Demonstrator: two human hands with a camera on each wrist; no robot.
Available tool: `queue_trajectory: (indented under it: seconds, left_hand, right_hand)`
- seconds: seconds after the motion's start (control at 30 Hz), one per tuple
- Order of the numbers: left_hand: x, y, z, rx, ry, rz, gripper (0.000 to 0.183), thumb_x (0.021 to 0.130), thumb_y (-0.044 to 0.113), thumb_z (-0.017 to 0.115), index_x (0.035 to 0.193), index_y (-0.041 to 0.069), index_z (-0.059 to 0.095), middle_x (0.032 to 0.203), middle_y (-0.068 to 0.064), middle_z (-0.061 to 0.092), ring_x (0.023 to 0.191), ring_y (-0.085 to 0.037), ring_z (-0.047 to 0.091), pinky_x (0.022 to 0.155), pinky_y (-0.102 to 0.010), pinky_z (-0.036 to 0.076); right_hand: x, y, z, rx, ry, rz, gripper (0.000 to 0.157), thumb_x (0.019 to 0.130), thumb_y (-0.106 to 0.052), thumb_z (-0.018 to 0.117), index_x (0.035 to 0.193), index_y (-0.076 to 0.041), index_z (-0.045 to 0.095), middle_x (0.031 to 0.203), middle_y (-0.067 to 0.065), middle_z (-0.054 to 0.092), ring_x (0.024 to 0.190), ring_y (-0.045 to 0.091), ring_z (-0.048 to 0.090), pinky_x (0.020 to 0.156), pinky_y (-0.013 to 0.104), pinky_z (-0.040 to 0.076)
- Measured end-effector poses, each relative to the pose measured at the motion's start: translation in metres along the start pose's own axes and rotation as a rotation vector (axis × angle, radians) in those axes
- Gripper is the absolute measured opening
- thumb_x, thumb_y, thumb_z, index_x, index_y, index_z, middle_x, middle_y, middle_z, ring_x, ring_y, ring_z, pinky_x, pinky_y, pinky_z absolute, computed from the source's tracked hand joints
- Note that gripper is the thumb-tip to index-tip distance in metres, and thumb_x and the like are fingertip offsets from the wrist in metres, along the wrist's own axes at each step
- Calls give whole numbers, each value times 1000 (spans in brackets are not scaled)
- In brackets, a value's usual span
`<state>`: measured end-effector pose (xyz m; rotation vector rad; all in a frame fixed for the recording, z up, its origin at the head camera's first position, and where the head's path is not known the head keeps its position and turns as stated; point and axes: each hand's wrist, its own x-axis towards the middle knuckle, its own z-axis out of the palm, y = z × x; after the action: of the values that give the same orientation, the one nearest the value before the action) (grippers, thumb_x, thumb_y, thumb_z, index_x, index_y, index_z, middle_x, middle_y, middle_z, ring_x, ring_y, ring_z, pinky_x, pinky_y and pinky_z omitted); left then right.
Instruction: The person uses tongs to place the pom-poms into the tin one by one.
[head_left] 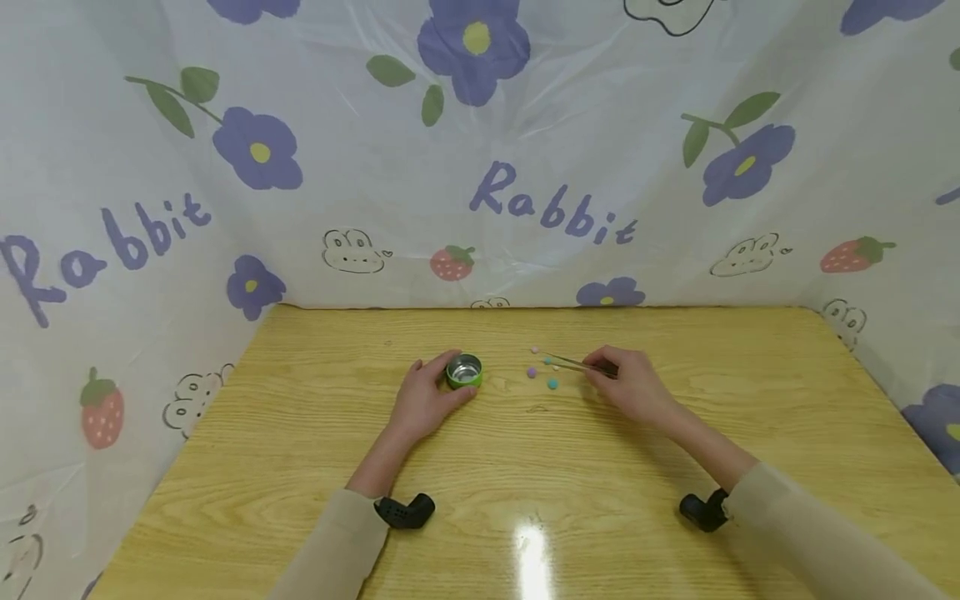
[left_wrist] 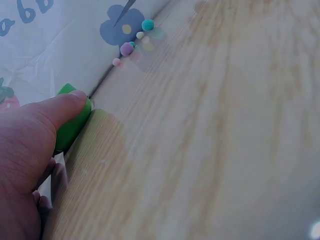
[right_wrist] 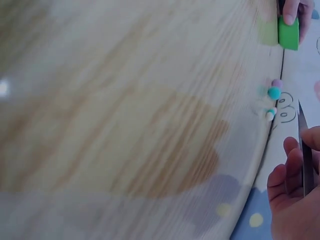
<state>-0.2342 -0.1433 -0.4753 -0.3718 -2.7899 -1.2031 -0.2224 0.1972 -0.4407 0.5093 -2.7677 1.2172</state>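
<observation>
My left hand (head_left: 423, 400) holds a small round green cup (head_left: 465, 385) with a shiny metal inside, thumb and fingers on either side of it. The cup stands upright on the table. In the left wrist view the thumb presses the green side (left_wrist: 75, 125). My right hand (head_left: 630, 383) pinches metal tweezers (head_left: 573, 364), tips pointing left over several small coloured balls. Among these are a purple ball (head_left: 532, 372), a teal ball (head_left: 552, 384) and a pale pink ball (head_left: 535, 350). The right wrist view shows the tweezers (right_wrist: 303, 145) raised above the tabletop with nothing visible at the tip.
The wood-grain table (head_left: 480, 467) ends at a hanging white cloth (head_left: 390, 167) printed with flowers and rabbits, behind and at both sides. Black wrist devices sit on the left (head_left: 405, 511) and right (head_left: 703, 510) sleeves. Light glares off the tabletop near the front.
</observation>
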Motion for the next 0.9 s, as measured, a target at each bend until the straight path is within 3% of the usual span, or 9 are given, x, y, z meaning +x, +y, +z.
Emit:
queue_trajectory:
  seconds: [0.27, 0.47, 0.9]
  left_hand:
    - [-1, 0, 1, -7, 7, 12, 67, 90, 32, 82, 147, 10, 57, 137, -14, 64, 134, -39, 53, 124, -54, 18]
    - [0, -1, -1, -2, 14, 22, 66, 90, 32, 82, 147, 9, 57, 136, -15, 65, 131, -37, 56, 125, -52, 18]
    - [-1, -1, -1, -5, 6, 1, 67, 90, 32, 82, 148, 11, 56, 137, -14, 65, 136, -41, 50, 124, -54, 18]
  right_hand:
    - [-12, 16, -7, -21, -9, 8, 16, 98, -4, 68, 112, 2, 73, 103, 12, 74, 99, 34, 70, 86, 51, 57]
    - [-15, 21, -9, -60, -23, 3, 15, 97, -4, 69, 110, 1, 74, 99, 9, 74, 91, 27, 69, 78, 43, 56]
    - [-18, 20, -4, 18, -95, 18, 17, 98, -7, 70, 112, 2, 74, 94, 3, 72, 82, 16, 63, 66, 28, 53]
